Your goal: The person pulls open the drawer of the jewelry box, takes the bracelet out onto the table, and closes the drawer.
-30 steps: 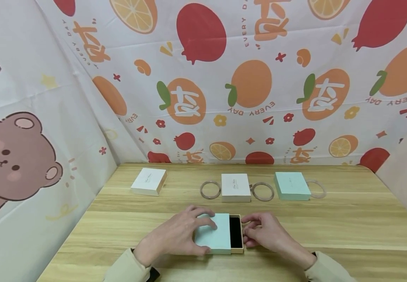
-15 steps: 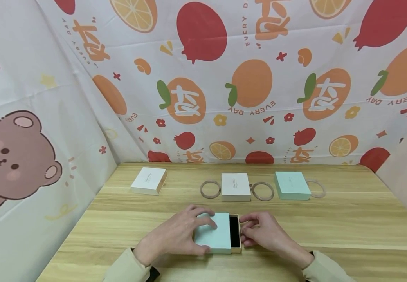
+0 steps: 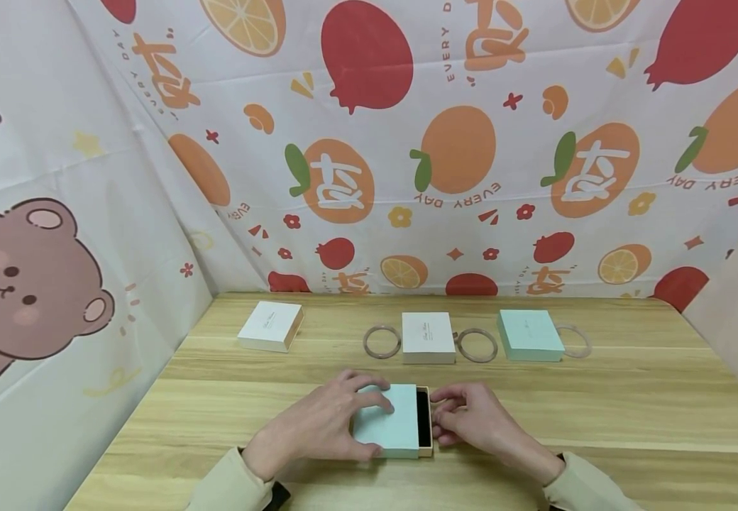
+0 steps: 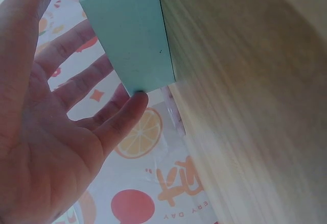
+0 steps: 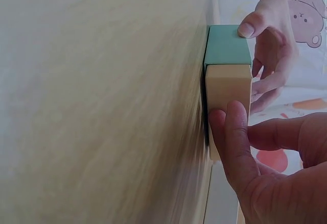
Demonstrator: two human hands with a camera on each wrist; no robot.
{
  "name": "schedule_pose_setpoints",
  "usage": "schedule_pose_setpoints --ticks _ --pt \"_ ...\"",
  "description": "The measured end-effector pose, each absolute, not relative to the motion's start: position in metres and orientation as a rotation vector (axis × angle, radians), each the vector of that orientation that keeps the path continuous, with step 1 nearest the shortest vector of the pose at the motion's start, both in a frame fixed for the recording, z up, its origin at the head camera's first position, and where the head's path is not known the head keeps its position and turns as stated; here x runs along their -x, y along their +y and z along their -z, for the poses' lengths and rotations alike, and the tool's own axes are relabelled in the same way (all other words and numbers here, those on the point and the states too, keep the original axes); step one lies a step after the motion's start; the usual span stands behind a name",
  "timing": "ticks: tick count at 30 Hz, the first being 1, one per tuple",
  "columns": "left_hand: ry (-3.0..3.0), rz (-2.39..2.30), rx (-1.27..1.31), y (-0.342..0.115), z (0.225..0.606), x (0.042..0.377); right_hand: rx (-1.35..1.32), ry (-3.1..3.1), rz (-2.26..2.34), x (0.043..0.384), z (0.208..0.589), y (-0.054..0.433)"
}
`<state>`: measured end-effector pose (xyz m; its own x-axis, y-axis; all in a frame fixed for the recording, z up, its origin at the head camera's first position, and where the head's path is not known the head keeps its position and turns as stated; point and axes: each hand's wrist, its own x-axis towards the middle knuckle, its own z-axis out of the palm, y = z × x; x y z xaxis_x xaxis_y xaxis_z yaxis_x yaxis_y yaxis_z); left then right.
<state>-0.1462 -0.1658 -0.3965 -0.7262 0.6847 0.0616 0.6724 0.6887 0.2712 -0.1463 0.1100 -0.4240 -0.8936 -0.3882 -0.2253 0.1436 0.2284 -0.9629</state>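
Observation:
A mint-green sliding box lies on the table, its tan drawer with black lining poking out a little on the right. My left hand holds the mint sleeve from the left, fingers over the top and thumb at the near side. In the left wrist view, a fingertip touches the sleeve's lower edge. My right hand is at the drawer's outer end. The right wrist view has its fingertips pressing the tan end face. The drawer's inner part is hidden in the sleeve.
Along the back of the wooden table stand a white box at left, another white box between two greyish bangles, and a mint box beside a pale bangle. A fruit-print cloth hangs behind.
The drawer has slid left, further into the mint sleeve, with my right hand moving left along with it. My left hand keeps its place on the sleeve.

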Motion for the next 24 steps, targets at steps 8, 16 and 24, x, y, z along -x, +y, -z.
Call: schedule_pose_setpoints --ticks 8,16,24 --pt "2.871 -0.431 -1.166 -0.1655 0.3976 0.1462 0.213 2.09 1.696 0.1454 0.422 0.1075" --pt "2.876 -0.431 -1.168 -0.1655 0.3984 0.1457 0.22 2.08 1.694 0.1443 0.4228 0.106" --pt "2.881 -0.44 -1.171 -0.166 0.3997 0.1462 0.23 2.027 1.718 0.143 0.4204 0.1017"
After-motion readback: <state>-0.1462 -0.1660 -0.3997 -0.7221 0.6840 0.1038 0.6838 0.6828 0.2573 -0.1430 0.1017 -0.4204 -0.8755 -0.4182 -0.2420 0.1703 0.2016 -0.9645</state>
